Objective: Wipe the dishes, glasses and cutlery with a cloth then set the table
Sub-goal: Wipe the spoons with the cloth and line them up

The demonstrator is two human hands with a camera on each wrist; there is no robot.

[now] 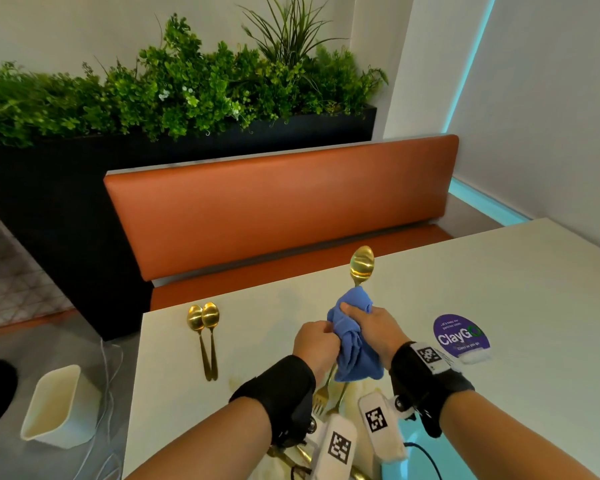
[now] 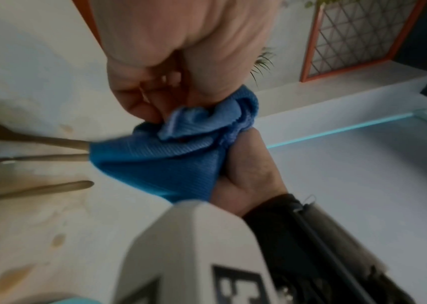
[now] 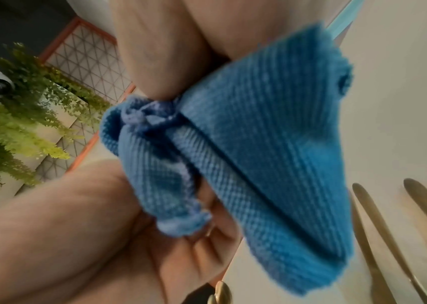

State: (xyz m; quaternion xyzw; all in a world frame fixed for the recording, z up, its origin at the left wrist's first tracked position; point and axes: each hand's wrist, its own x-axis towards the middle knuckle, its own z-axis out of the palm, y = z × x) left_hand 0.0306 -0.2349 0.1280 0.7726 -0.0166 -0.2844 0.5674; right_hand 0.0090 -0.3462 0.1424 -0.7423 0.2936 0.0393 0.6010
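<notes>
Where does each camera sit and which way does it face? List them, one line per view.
Head: worn on the head, looks forward and down at the table; both forearms and hands show, wiping a gold spoon.
Left wrist: looks along the left hand at the blue cloth.
Right wrist: looks along the right hand at the cloth.
All share the cloth.

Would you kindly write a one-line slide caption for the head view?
Both hands wipe a gold spoon with a blue cloth above a white table, two more spoons lying alongside.
</notes>
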